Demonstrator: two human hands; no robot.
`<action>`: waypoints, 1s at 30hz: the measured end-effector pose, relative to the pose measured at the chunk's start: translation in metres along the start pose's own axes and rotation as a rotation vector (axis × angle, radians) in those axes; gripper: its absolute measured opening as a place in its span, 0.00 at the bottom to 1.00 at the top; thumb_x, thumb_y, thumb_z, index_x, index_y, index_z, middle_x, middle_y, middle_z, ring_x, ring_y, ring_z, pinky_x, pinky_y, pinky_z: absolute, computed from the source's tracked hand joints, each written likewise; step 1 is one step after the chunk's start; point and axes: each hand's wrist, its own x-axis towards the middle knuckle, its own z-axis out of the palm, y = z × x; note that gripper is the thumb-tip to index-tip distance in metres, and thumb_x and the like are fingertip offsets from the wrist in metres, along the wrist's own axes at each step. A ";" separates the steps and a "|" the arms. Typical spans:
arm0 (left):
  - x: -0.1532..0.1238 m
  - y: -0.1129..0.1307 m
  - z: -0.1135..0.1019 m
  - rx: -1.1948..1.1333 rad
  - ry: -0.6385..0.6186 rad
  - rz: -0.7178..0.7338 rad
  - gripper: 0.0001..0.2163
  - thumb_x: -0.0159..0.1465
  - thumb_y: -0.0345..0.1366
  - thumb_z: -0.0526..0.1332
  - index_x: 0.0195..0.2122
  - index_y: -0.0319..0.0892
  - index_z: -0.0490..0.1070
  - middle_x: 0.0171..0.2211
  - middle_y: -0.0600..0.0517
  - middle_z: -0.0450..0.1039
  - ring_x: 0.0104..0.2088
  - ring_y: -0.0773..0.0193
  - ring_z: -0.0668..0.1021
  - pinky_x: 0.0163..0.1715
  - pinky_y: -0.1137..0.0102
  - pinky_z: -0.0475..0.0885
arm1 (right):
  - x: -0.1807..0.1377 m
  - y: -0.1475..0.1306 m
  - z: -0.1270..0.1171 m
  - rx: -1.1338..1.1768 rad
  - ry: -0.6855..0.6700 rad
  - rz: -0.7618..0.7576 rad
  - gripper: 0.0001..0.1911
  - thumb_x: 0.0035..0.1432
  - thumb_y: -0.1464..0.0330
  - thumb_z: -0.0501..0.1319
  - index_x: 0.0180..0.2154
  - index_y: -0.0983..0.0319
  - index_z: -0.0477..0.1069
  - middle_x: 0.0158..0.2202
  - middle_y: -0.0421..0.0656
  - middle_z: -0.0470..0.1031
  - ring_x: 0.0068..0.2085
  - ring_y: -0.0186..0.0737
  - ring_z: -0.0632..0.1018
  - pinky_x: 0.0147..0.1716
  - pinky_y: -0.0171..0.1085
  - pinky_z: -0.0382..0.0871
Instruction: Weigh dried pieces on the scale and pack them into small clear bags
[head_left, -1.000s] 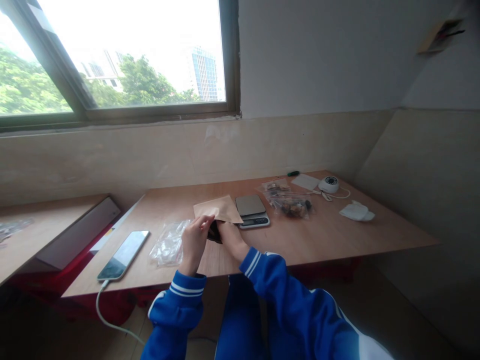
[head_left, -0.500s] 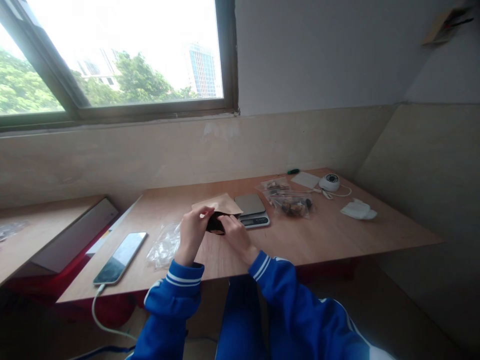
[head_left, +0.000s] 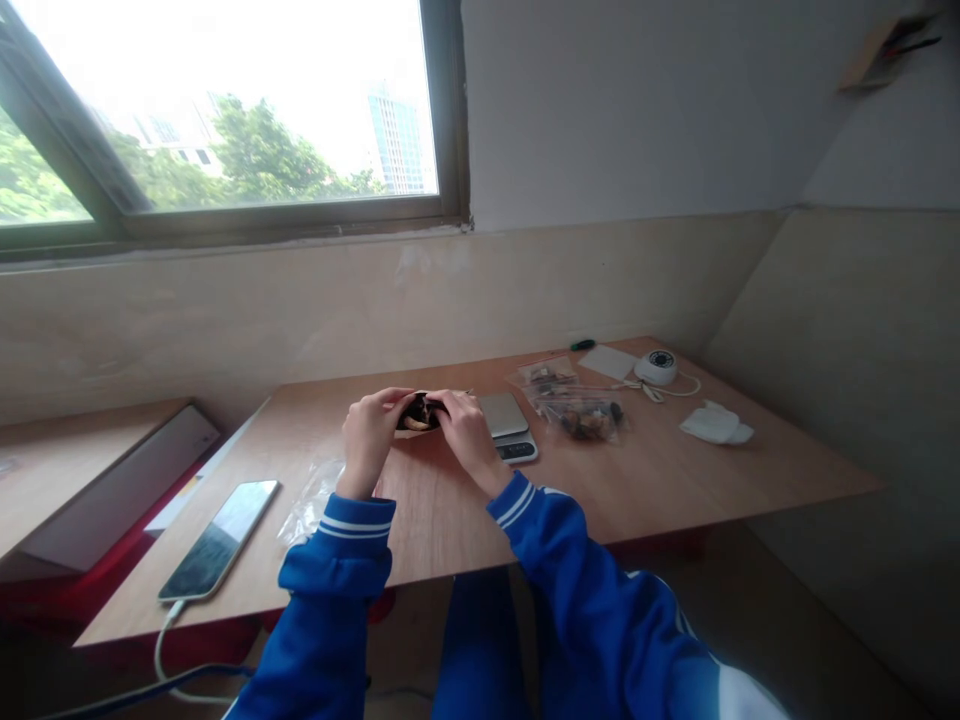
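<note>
A brown kraft paper bag [head_left: 424, 433] is held up over the table, its dark mouth spread toward me. Some pale tan pieces show inside, too small to name. On one side, the fingers of my left hand [head_left: 367, 440] pinch the bag's edge. My right hand [head_left: 469, 437] grips the opposite edge, fingers closed on it. Just beyond the right hand sits a small kitchen scale [head_left: 507, 414], partly hidden by that hand. Beside my left wrist lies crumpled clear plastic [head_left: 311, 500].
Zip bags of dark brown pieces [head_left: 581, 415] lie right of the scale. Further right are a white dome camera [head_left: 655, 367] with its cable and a crumpled white tissue [head_left: 716, 423]. A phone [head_left: 221, 540] with a charging cable rests at the table's left edge.
Both hands have risen slightly and tilted the paper bag so its mouth faces me, spread wider. My right fingers moved from inside the opening to its edge. The view shifted slightly.
</note>
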 end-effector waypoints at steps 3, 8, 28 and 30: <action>0.001 -0.002 0.000 -0.014 0.005 -0.022 0.12 0.59 0.47 0.58 0.35 0.49 0.79 0.29 0.52 0.80 0.33 0.61 0.79 0.28 0.73 0.66 | 0.000 0.008 0.001 0.114 0.081 0.018 0.11 0.62 0.74 0.52 0.42 0.59 0.69 0.42 0.41 0.76 0.45 0.38 0.74 0.50 0.38 0.63; 0.002 -0.003 0.000 0.004 0.015 -0.060 0.14 0.59 0.49 0.57 0.36 0.50 0.78 0.30 0.53 0.80 0.33 0.62 0.79 0.26 0.74 0.64 | 0.003 0.014 0.000 0.333 0.149 0.064 0.10 0.60 0.72 0.54 0.41 0.58 0.71 0.40 0.40 0.77 0.43 0.38 0.75 0.47 0.38 0.66; -0.005 -0.010 0.006 -0.045 0.013 -0.145 0.13 0.58 0.49 0.58 0.37 0.53 0.78 0.29 0.54 0.79 0.33 0.61 0.79 0.26 0.72 0.64 | -0.034 0.177 0.013 0.443 0.374 0.394 0.13 0.51 0.71 0.57 0.40 0.63 0.69 0.38 0.47 0.76 0.40 0.41 0.77 0.44 0.44 0.70; -0.007 -0.011 0.005 -0.055 -0.006 -0.145 0.13 0.58 0.50 0.58 0.37 0.53 0.78 0.29 0.54 0.79 0.33 0.61 0.79 0.26 0.72 0.64 | -0.037 0.181 0.014 0.305 0.285 0.352 0.13 0.53 0.71 0.54 0.41 0.63 0.69 0.39 0.47 0.76 0.41 0.41 0.76 0.44 0.44 0.69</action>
